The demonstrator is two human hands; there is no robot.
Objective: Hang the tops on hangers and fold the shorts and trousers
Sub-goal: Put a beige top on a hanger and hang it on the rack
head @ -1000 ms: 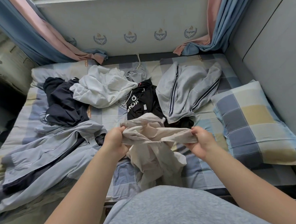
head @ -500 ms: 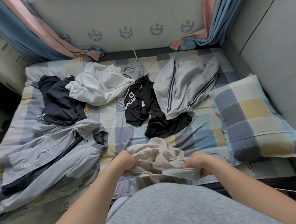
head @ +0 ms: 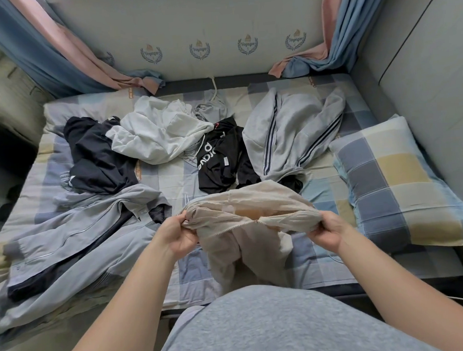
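While the left hand (head: 178, 237) pinches one end of a waistband, its fingers (head: 188, 240) curled tight on the cloth, the beige bottoms (head: 244, 218) hang stretched in the air above the near edge of the bed (head: 325, 267), and the right hand (head: 327, 230) clamps the other end in the same curled grip. The step in hand looks like the folding of this one piece. It is opened out at the waist with the legs dangling crumpled below, so I cannot say for sure whether these are shorts or trousers. The next move probably calls for laying it flat on the bare part of the bed in front, smoothing the legs side by side, then doubling it over. The cloth is thin, limp and slightly sheer, so it will likely slide and wrinkle unless pulled taut. Across the bed the rest lies unsorted: at far left a smooth grey zip jacket (head: 74, 239) spread wide, behind it a dark navy top (head: 96, 159) in a slack heap, then a soft white hoodie (head: 157, 136) with a drawcord, a black top (head: 218, 157) bearing white letters, and a fleecy grey striped piece (head: 290, 133) lying in a loose V. At far right a plump checked pillow (head: 399, 184) rests near the padded wall (head: 422, 82).
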